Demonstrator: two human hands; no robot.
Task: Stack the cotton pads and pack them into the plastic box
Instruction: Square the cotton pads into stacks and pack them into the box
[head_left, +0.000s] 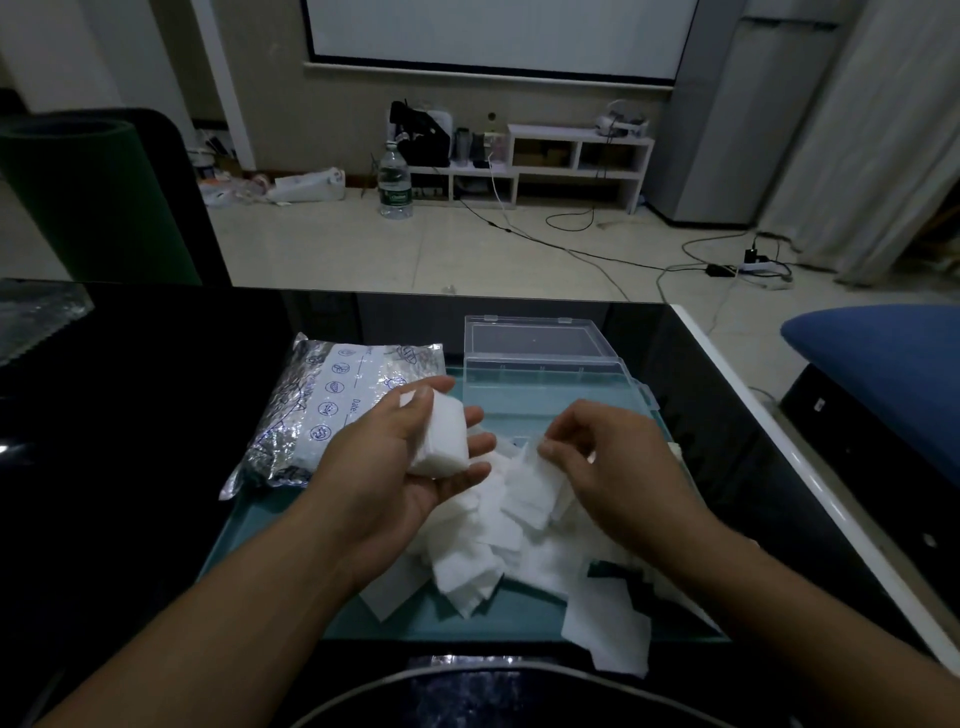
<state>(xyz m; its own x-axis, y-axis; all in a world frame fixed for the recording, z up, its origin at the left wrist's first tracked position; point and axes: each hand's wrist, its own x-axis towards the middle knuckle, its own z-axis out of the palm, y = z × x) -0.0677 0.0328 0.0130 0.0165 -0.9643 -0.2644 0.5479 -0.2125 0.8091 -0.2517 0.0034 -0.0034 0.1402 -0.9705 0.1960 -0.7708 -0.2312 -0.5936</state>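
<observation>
My left hand (410, 457) holds a neat stack of white cotton pads (441, 441), thumb on top and fingers curled under it. Just to its right, my right hand (602, 457) pinches one pad (535, 491) at its upper edge, above a loose heap of cotton pads (498, 551) spread over a teal tray (291, 525). The clear plastic box (545, 374) stands open at the tray's far edge, its lid folded back. I see nothing inside it.
A silver foil bag (337, 410) with blue print lies at the tray's left, partly on the black glossy table (130, 467). The table's white right edge (769, 426) is close. One pad (608, 634) overhangs the tray's near rim.
</observation>
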